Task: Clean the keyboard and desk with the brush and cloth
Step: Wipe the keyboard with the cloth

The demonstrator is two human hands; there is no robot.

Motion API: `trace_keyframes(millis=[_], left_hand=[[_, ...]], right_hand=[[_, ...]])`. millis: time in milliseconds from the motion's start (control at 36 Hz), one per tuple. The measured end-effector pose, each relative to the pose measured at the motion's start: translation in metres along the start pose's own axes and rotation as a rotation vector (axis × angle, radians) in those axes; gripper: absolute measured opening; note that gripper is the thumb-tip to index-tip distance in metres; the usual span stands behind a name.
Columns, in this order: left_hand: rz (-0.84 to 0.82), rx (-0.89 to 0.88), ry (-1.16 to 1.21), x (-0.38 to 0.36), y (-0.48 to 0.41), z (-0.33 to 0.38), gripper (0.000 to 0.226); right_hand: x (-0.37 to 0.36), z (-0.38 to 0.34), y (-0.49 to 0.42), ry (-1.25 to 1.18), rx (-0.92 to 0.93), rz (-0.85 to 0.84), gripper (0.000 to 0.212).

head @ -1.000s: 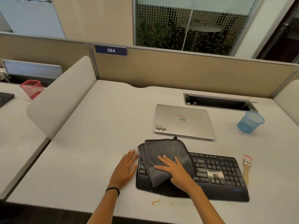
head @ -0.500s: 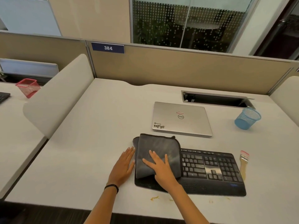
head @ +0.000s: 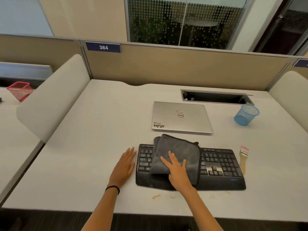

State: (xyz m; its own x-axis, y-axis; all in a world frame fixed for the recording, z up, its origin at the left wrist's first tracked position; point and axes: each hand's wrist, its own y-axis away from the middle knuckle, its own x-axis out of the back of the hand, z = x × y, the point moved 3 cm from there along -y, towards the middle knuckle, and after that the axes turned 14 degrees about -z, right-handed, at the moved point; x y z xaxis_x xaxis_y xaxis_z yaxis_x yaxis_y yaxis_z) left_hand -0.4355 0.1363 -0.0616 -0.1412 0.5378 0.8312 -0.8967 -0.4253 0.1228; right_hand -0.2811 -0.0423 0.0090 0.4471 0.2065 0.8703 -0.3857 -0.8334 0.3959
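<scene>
Matte desk: R hand flat on plush cloth over keyboard, L hand flat.

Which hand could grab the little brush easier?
Probably the right. The brush lies just past the right end of the keyboard, on the same side as the right hand, which only presses flat on the cloth. The left hand rests on the desk at the opposite end.

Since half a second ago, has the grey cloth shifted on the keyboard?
Yes. The cloth under the right hand slid right along the keyboard, toward the brush; the leftmost keys now show.
</scene>
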Motion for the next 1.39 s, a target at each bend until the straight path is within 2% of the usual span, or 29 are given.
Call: trace_keyframes(millis=[111,222,278,361,417,472,583,722,861,944,1056,1222,1389], left_hand=[[-0.001,0.014,-0.019,0.000,0.002,0.000,0.073],[0.015,0.007,0.057,0.005,0.005,0.009,0.062],[0.028,-0.024,0.110,0.008,0.007,0.016,0.064],[0.016,0.011,0.149,0.006,0.008,0.013,0.079],[0.002,0.028,0.120,0.003,0.007,0.005,0.073],[-0.014,0.013,0.028,-0.001,0.005,0.000,0.069],[0.001,0.021,-0.019,-0.001,0.005,0.000,0.081],[-0.013,0.015,-0.018,-0.002,0.005,0.001,0.080],[-0.019,-0.015,-0.032,-0.002,0.005,0.006,0.071],[-0.026,-0.017,-0.021,-0.004,0.007,0.009,0.070],[-0.035,-0.020,-0.011,-0.010,0.009,0.019,0.071],[-0.013,0.006,0.069,-0.014,0.014,0.019,0.068],[-0.018,0.004,0.084,-0.010,0.015,0.022,0.068]], right_hand=[[-0.016,-0.032,0.002,0.076,0.071,-0.033,0.080],[-0.031,-0.050,0.008,0.145,0.217,-0.108,0.082],[-0.037,-0.050,0.015,0.173,0.276,-0.133,0.077],[-0.044,-0.039,0.026,0.219,0.341,-0.153,0.072],[-0.046,-0.027,0.032,0.247,0.365,-0.160,0.072],[-0.047,-0.012,0.039,0.259,0.372,-0.129,0.075],[-0.052,0.024,0.053,0.312,0.320,-0.031,0.095],[-0.049,0.069,0.068,0.195,0.186,0.060,0.107],[-0.035,0.076,0.072,0.060,0.035,-0.014,0.087],[-0.033,0.059,0.061,0.023,0.031,-0.009,0.083],[-0.033,0.029,0.046,0.040,0.097,0.005,0.078],[-0.051,-0.018,0.037,0.143,0.304,-0.062,0.077],[-0.059,0.005,0.049,0.164,0.366,-0.043,0.075]])
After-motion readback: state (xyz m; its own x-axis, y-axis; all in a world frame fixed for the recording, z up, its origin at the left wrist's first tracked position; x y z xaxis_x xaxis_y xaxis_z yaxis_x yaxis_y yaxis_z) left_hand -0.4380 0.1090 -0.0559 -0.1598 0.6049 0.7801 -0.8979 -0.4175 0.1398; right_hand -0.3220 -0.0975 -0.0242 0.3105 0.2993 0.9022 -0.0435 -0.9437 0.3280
